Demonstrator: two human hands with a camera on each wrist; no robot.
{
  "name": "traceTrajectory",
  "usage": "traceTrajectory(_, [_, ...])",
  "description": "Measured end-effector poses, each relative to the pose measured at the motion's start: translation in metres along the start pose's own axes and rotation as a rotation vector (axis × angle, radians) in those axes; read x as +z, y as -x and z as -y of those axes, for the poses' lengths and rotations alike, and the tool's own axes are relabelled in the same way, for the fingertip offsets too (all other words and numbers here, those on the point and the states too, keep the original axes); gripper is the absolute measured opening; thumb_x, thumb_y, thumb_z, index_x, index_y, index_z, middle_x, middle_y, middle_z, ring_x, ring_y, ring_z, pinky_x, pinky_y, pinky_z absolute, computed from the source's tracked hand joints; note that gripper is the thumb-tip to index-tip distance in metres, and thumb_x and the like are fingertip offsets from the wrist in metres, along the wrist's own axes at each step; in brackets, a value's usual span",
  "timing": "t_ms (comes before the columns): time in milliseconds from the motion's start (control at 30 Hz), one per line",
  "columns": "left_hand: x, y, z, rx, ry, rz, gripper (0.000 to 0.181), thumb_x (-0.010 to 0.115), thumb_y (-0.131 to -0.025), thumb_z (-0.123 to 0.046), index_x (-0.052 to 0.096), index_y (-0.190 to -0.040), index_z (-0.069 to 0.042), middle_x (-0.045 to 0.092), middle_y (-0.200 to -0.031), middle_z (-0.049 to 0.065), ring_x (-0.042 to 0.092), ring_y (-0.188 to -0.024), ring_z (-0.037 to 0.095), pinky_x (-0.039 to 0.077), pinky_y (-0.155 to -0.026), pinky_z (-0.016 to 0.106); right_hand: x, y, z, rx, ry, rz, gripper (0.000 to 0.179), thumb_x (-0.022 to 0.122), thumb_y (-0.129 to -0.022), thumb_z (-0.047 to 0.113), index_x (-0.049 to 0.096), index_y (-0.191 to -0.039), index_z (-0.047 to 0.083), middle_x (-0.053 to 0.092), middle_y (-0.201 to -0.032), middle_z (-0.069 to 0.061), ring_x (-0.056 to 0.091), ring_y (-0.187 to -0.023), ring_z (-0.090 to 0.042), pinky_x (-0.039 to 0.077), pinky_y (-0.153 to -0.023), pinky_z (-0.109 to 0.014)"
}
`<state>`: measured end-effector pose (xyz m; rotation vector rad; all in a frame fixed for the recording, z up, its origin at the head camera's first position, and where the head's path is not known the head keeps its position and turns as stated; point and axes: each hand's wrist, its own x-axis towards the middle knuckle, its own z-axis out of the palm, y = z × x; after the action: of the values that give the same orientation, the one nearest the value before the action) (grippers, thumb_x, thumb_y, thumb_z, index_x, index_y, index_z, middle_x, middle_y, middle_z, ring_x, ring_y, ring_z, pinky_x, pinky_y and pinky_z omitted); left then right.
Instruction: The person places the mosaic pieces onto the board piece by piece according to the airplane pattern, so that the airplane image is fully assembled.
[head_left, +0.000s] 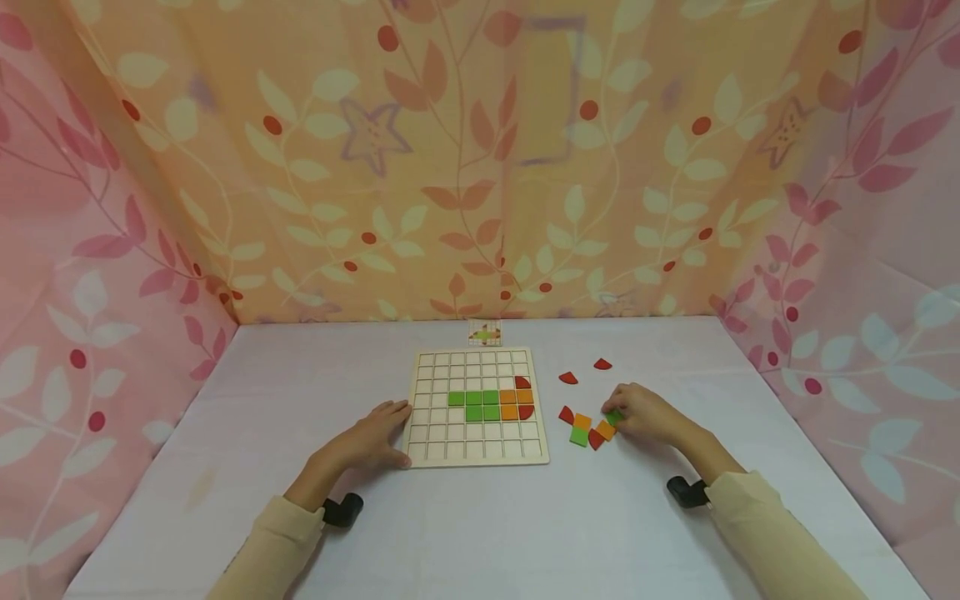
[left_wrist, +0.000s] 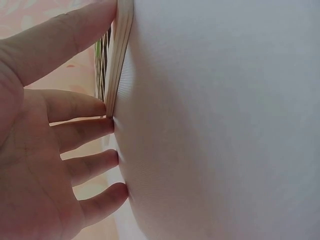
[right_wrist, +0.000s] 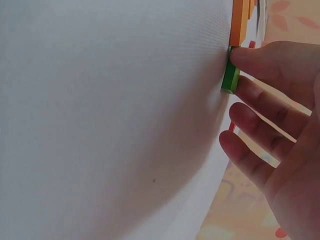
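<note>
A wooden grid board [head_left: 435, 450] lies on the table, holding several green square tiles [head_left: 474, 399], 3 orange square tiles [head_left: 508, 412] and 2 red quarter-circle tiles [head_left: 522, 382]. At the board's left edge rests my left hand [head_left: 371, 435], its fingers spread; in the left wrist view the thumb and fingertips touch the board's side [left_wrist: 120, 60]. My right hand [head_left: 647, 414] is right of the board, pinching a loose green square tile [right_wrist: 230, 72] between thumb and index finger. That tile is low at the cloth, against an orange tile [right_wrist: 240, 22].
Beside the right hand lie loose tiles: a green square [head_left: 579, 436], orange squares [head_left: 605, 431] and red quarter circles [head_left: 566, 413]. Two more red pieces [head_left: 602, 364] lie farther back. A small pattern card [head_left: 485, 332] stands behind the board, before a floral cloth wall [head_left: 465, 167].
</note>
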<state>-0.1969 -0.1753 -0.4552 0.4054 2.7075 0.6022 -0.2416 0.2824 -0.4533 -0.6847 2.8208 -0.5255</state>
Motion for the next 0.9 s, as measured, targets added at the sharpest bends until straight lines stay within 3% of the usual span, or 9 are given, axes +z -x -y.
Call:
traceTrajectory(467, [-0.0006,0.0000,0.0010,0.010,0.002,-0.002,0.090,0.082,-0.076,-0.023,0.035,-0.148,0.003,0.029,-0.158,0.020,0.020,-0.147,0.044,0.023,-0.116,0.061,0.0001,0.0003,-0.0030,0.040,-0.021,-0.009,0.022,0.075,-0.080,0.006,0.075,-0.101,0.003,0.066,-0.093,-0.002,0.058,-0.089,-0.019,0.054,-0.087,-0.044])
traceTrajectory(900, [-0.0017,0.0016,-0.0013,0.017,0.014,-0.002,0.091,0.082,-0.075,-0.023,0.035,-0.148,0.004,0.029,-0.158,0.021,0.019,-0.147,0.045,0.023,-0.116,0.062,0.0025,-0.0057,-0.0032,0.095,-0.113,-0.069,0.024,0.074,-0.082,0.013,0.075,-0.105,0.007,0.066,-0.092,0.000,0.054,-0.086,-0.017,0.050,-0.079,-0.031])
